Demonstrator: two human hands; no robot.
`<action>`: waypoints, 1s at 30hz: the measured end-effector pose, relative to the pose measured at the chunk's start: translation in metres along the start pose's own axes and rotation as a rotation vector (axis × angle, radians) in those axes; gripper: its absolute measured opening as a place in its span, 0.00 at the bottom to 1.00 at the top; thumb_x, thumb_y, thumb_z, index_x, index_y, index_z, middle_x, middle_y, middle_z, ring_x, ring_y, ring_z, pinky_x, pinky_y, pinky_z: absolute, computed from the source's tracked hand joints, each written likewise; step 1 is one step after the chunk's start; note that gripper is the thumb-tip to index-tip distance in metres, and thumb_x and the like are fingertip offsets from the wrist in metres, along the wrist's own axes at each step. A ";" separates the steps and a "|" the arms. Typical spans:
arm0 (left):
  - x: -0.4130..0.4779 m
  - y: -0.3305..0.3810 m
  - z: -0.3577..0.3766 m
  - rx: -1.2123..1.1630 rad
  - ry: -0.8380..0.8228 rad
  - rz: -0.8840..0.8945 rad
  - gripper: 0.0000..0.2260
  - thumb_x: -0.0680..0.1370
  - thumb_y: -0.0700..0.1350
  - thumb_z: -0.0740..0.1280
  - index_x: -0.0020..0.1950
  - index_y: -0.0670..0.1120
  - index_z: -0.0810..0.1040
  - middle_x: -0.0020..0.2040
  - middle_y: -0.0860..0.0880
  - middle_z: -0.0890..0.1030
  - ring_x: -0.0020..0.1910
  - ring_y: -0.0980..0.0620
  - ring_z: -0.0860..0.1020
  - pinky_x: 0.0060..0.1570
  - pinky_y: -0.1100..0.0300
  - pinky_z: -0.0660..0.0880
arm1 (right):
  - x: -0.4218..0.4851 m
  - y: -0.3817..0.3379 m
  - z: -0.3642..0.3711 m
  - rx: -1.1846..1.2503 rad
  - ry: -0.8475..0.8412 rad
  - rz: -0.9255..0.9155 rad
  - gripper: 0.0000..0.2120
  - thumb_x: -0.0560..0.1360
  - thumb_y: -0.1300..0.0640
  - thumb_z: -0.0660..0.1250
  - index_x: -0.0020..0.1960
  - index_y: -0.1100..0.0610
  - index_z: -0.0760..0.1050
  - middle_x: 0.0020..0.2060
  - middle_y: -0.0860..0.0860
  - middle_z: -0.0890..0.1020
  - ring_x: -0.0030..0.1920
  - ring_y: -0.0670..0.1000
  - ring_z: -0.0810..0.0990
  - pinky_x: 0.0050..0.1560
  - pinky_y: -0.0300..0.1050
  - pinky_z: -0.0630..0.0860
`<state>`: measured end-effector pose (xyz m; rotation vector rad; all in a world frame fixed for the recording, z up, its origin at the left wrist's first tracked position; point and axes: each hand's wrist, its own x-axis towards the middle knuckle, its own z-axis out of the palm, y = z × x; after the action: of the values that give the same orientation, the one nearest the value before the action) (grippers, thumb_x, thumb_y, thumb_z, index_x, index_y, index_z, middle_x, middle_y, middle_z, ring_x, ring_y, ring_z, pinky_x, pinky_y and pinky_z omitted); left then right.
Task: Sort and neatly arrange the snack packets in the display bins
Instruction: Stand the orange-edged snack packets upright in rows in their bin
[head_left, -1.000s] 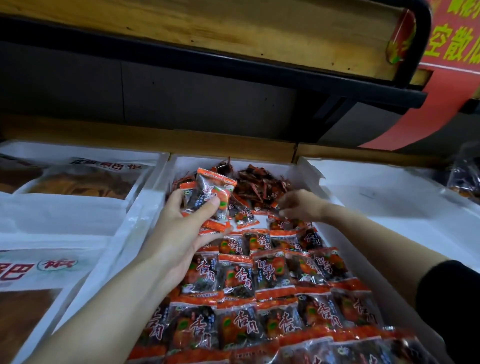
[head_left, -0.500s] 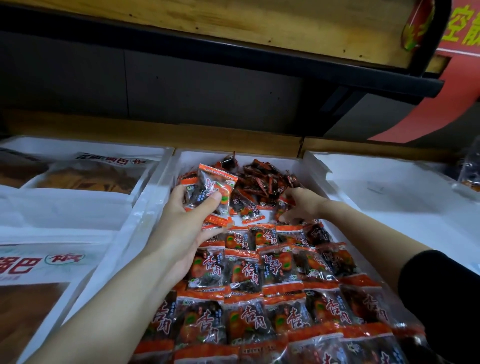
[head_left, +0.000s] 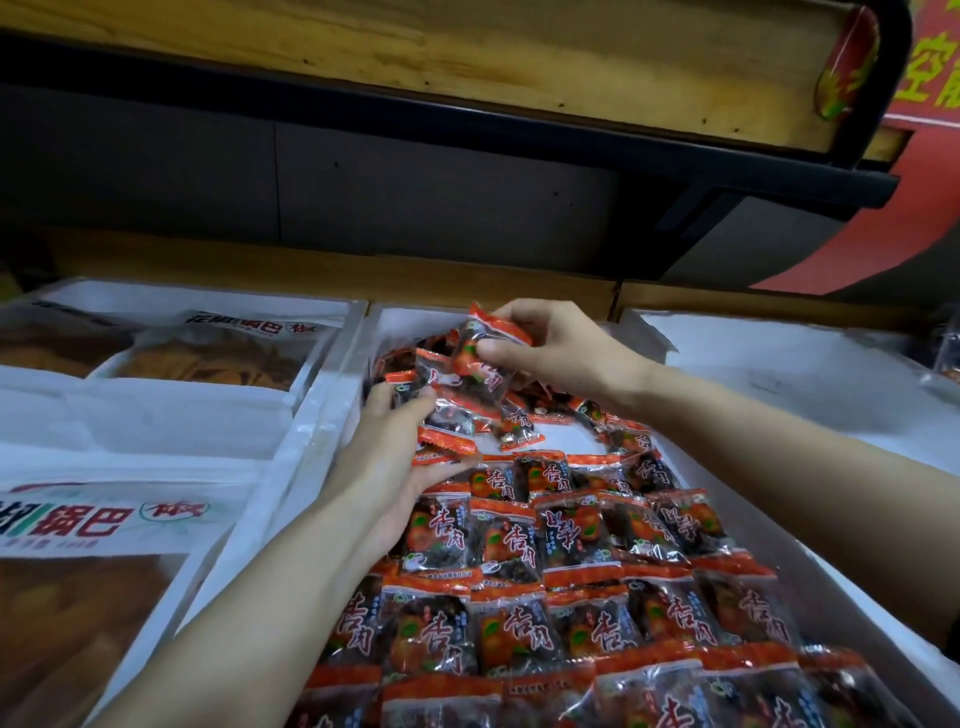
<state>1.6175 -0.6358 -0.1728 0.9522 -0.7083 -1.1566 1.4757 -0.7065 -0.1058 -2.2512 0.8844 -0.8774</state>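
Pinching one packet at upper centre, the right hand is probably best aligning it squarely onto the stack the left hand is clasping.

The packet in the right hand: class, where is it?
Head view, centre: the packet, pinched by the right hand, hangs above the stack in the left hand, over the middle bin.
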 end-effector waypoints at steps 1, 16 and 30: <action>-0.002 0.001 0.001 -0.025 -0.005 -0.011 0.09 0.83 0.44 0.58 0.62 0.47 0.73 0.60 0.42 0.78 0.56 0.43 0.80 0.44 0.44 0.81 | 0.001 -0.003 0.003 -0.006 -0.002 -0.004 0.07 0.75 0.52 0.68 0.51 0.53 0.74 0.41 0.46 0.81 0.37 0.41 0.82 0.36 0.32 0.78; -0.006 0.014 -0.004 0.080 -0.059 0.139 0.23 0.66 0.46 0.74 0.60 0.47 0.75 0.52 0.46 0.84 0.47 0.50 0.84 0.48 0.52 0.81 | 0.019 0.001 0.014 0.169 -0.042 0.009 0.09 0.72 0.57 0.71 0.50 0.54 0.74 0.39 0.49 0.80 0.37 0.41 0.82 0.36 0.33 0.77; 0.009 0.021 -0.017 0.036 0.176 0.249 0.14 0.72 0.43 0.74 0.53 0.50 0.73 0.44 0.51 0.83 0.44 0.52 0.84 0.57 0.45 0.77 | 0.058 0.132 0.025 -0.450 -0.069 0.400 0.19 0.78 0.48 0.63 0.60 0.62 0.73 0.54 0.58 0.80 0.54 0.58 0.78 0.57 0.51 0.75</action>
<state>1.6440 -0.6379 -0.1616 0.9533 -0.6850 -0.8341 1.4784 -0.8255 -0.1907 -2.3170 1.5550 -0.4452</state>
